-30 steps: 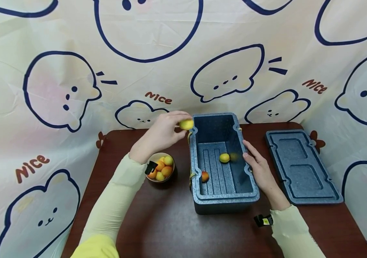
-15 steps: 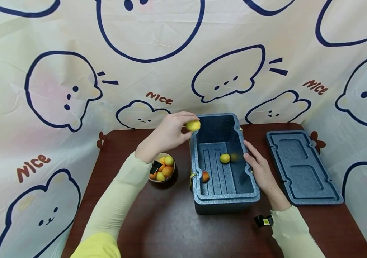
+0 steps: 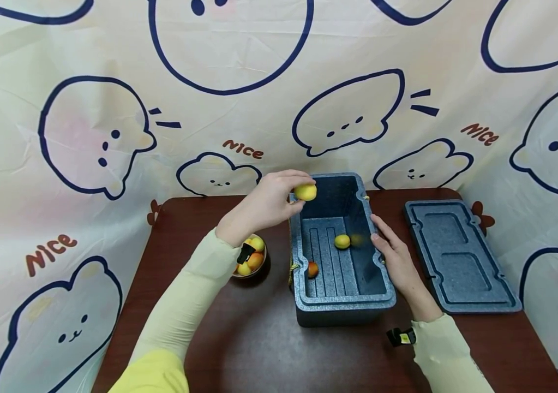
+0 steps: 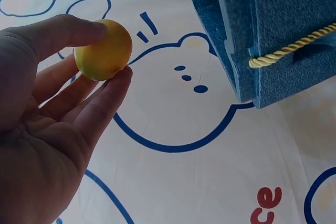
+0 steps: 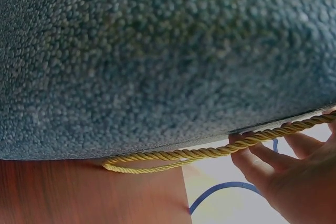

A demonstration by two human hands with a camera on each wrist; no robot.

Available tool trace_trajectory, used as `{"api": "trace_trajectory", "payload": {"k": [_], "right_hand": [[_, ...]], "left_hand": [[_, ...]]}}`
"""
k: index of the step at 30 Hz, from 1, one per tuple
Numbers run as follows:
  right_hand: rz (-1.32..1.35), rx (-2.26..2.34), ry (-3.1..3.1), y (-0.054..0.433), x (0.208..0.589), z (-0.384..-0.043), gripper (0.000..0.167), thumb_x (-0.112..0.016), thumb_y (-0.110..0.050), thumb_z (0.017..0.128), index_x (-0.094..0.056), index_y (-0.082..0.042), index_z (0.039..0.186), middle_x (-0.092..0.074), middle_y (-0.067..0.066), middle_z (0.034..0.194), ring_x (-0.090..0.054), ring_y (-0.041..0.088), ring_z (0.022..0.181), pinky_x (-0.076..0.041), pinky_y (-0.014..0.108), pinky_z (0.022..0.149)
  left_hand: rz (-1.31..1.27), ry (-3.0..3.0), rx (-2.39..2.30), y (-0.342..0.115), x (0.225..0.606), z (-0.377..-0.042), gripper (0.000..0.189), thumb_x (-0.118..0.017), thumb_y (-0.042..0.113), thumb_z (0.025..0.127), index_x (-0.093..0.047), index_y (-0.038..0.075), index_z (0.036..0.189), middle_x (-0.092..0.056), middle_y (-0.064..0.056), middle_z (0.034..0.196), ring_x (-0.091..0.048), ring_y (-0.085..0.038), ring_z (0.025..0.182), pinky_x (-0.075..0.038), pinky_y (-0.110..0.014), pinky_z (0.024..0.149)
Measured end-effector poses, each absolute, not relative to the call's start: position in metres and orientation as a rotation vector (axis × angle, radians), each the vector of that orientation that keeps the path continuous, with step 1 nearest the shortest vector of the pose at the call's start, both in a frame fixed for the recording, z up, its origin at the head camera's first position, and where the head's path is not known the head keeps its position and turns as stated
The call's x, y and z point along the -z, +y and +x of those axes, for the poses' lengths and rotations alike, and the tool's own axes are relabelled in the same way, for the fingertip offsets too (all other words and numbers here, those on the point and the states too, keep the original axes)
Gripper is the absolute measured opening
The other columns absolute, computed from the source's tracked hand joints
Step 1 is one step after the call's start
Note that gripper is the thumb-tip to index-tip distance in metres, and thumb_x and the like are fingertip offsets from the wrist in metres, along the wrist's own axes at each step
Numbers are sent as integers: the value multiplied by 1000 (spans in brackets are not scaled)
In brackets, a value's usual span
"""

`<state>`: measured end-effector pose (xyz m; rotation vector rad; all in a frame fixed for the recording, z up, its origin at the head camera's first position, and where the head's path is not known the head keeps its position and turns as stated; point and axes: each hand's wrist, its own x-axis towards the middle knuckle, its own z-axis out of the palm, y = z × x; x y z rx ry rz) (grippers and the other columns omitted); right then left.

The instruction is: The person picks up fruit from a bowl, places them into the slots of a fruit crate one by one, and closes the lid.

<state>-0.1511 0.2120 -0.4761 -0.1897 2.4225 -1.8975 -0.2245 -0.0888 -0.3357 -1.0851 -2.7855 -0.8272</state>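
My left hand [image 3: 274,199] pinches a small yellow fruit [image 3: 306,192] between thumb and fingertips. It holds this fruit over the far left rim of a blue foam box [image 3: 345,301]. In the left wrist view the fruit [image 4: 103,50] looks rounded, yellow-orange with a greenish underside. Inside the box lie another yellow fruit [image 3: 342,242] and a red-orange fruit [image 3: 312,269], apart from each other. My right hand [image 3: 396,259] rests against the box's right wall and rim, fingers extended. In the right wrist view its fingertips touch the wall beside a yellow rope [image 5: 220,150].
A bowl [image 3: 251,274] of several yellow and orange fruits stands left of the box, partly hidden by my left wrist. The box's blue lid [image 3: 462,256] lies to the right on the brown table [image 3: 249,338]. Behind hangs a printed cloth [image 3: 239,120].
My left hand has moved to the right with the yellow fruit, from outside the box's left rim to over it. The right hand stays in place on the box.
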Motion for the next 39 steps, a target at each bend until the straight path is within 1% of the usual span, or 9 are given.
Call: {"api": "trace_trajectory", "payload": {"k": [4,11,15,21,29,39], "right_hand": [[-204,1900,2420,212,476,-152,55,-43,-35,109,-30,-22,161,-25,3,166,-23,26,150,-21,60,118],[-200,1906,2413,212,476,-152,54,-43,-34,109,-30,-23,160,-25,2,165,-22,25,150,-20,59,119],[-201,1905,2412,212,476,-152,54,-43,-34,109,-30,-22,161,-25,3,165,-22,26,151,-20,59,119],[-197,1905,2415,212,477,-152,55,-43,-34,109,-30,-21,161,-25,2,165,-22,25,151,-20,59,119],[-199,1905,2417,211,476,-152,54,-44,-34,109,-30,-22,160,-25,3,166,-21,25,151,-19,59,119],[-204,1901,2420,212,476,-152,55,-44,-35,109,-30,-22,160,-25,3,165,-22,26,151,-20,59,119]], "left_hand": [[-1101,-2793,828,-85,335,-225,42,-74,8,91,-65,4,132,-62,-10,137,-59,-23,121,-49,-32,104],[-1114,-2807,793,-80,333,-226,43,-74,9,91,-65,6,133,-62,-9,138,-59,-22,122,-49,-31,103],[-1128,-2818,787,-76,332,-227,42,-73,8,91,-65,6,133,-61,-9,138,-59,-22,123,-48,-31,104],[-1171,-2840,762,-70,333,-228,41,-73,11,92,-66,6,132,-62,-9,137,-59,-22,122,-48,-31,105],[-1196,-2863,717,-64,337,-231,39,-73,10,92,-67,6,131,-62,-8,137,-58,-22,122,-47,-32,106],[-1269,-2865,660,-54,339,-235,39,-72,11,93,-67,7,131,-63,-7,136,-59,-21,119,-48,-32,104]]}}
